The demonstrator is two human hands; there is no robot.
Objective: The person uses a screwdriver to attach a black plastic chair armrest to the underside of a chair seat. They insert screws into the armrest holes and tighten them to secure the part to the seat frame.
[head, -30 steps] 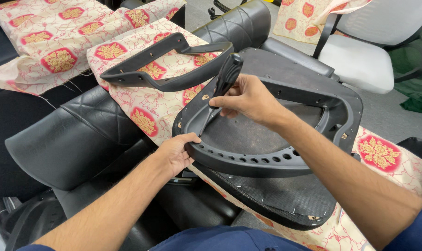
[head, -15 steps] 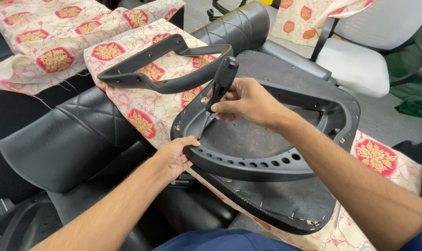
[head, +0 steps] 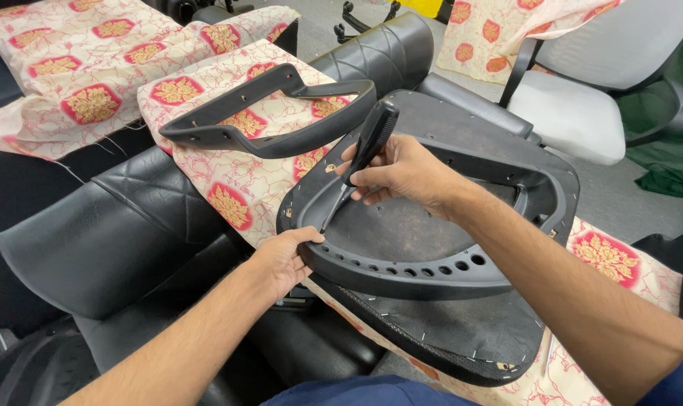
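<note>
Screwdriver (head: 360,154) sits in the right hand (head: 401,174), fingers wrapped tight round its black handle. Long axis runs on a slant: handle end up and to the right, shaft down and to the left, tip pointing into the near-left inner corner of the black plastic seat shell (head: 431,225). Shaft is thin and dark against dark plastic; the tip itself is hard to make out, so contact with a screw cannot be confirmed.

Left hand (head: 285,259) grips the shell's near-left rim, thumb over the top edge beside a row of holes, fingers curled under and hidden. Closed hold, steadying the shell.

Shell lies tilted, hollow side up, over an upside-down seat cushion (head: 461,338) whose black fabric underside shows staples along the edge. Cushion's near edge is partly cut off by the right forearm.

Further out: a detached black armrest (head: 270,124) lies on red-and-gold patterned cloth (head: 228,188), just beyond the shell and apart from it. Black quilted chair back (head: 108,233) lies to the left. Office chair with a pale seat (head: 574,113) stands at upper right, partly out of frame.
</note>
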